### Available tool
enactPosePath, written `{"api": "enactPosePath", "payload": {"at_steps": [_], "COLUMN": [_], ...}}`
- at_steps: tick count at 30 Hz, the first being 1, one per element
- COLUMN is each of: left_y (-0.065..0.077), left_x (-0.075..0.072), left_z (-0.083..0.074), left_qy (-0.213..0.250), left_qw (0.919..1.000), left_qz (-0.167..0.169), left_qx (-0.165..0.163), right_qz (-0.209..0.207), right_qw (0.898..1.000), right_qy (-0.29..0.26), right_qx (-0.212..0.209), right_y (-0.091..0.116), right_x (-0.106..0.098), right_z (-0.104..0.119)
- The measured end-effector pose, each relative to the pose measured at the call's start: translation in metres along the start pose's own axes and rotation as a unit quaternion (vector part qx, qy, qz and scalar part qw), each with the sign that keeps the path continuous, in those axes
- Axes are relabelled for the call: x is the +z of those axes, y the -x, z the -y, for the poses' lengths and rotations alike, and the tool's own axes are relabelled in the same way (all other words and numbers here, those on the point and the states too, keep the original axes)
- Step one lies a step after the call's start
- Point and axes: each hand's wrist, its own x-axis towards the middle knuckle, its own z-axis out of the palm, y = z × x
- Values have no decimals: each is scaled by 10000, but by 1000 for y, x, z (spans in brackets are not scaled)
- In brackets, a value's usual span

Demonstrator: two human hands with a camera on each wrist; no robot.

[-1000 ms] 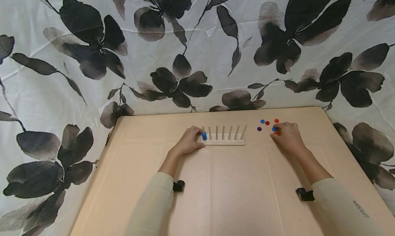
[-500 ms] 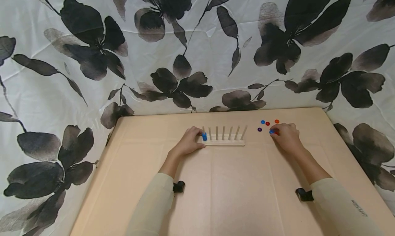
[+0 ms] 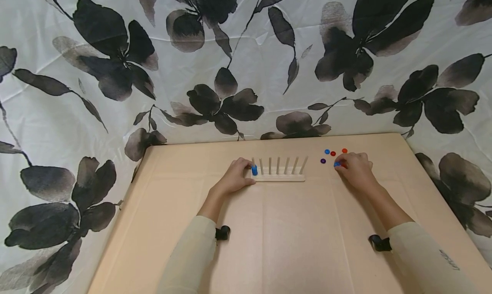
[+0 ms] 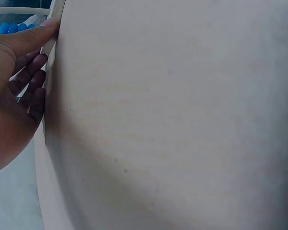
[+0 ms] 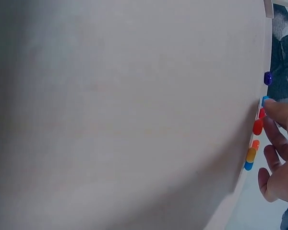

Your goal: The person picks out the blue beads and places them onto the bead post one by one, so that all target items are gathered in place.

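Observation:
My left hand [image 3: 236,174] holds the left end of a wooden peg rack [image 3: 278,178], thumb at the front of its base. Blue beads [image 3: 254,170] are stacked on the leftmost peg; the other pegs are bare. In the left wrist view the thumb and fingers lie along the edge of the base. To the right of the rack, my right hand [image 3: 357,171] pinches a blue bead [image 3: 336,164] between thumb and forefinger, low at the tabletop. A red-orange bead [image 5: 258,127] lies beside these fingers, partly covered in the head view.
Around the right hand lie a purple bead [image 3: 323,161], another blue bead [image 3: 327,151], a red bead [image 3: 333,153] and an orange bead [image 3: 344,150]. The right wrist view also has a yellow bead [image 5: 251,155]. Floral cloth [image 3: 230,50] hangs behind the table [image 3: 292,234].
My right hand has shifted slightly left, and the blue bead at its fingertips has moved left with it. My left hand and the rack have stayed in place.

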Motion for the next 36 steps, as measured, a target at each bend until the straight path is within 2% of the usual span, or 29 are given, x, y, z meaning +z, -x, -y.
{"api": "enactPosePath", "payload": {"at_steps": [7, 13, 19, 25, 29, 36], "left_y": [1, 1, 1, 1, 1, -1], "left_x": [-1, -1, -3, -2, -2, -2], "left_z": [-1, -1, 0, -1, -1, -2], "left_qy": [50, 3, -5, -4, -22, 67], "left_qw": [10000, 10000, 10000, 10000, 10000, 10000], "left_qz": [-7, -36, -41, -50, -27, -14], "left_qx": [-17, 18, 11, 26, 40, -23], "right_qz": [-60, -254, -377, -483, -431, -275], "right_qw": [9992, 9952, 9943, 9897, 9886, 9880], "right_qy": [-378, -759, -873, -1078, -1085, -1185], "right_qx": [-112, -564, -490, -809, -952, -956], "right_y": [1, -1, -2, -3, -3, -13], "right_x": [-5, -11, -18, -22, -26, -29], "right_z": [5, 17, 36, 57, 72, 97]}}
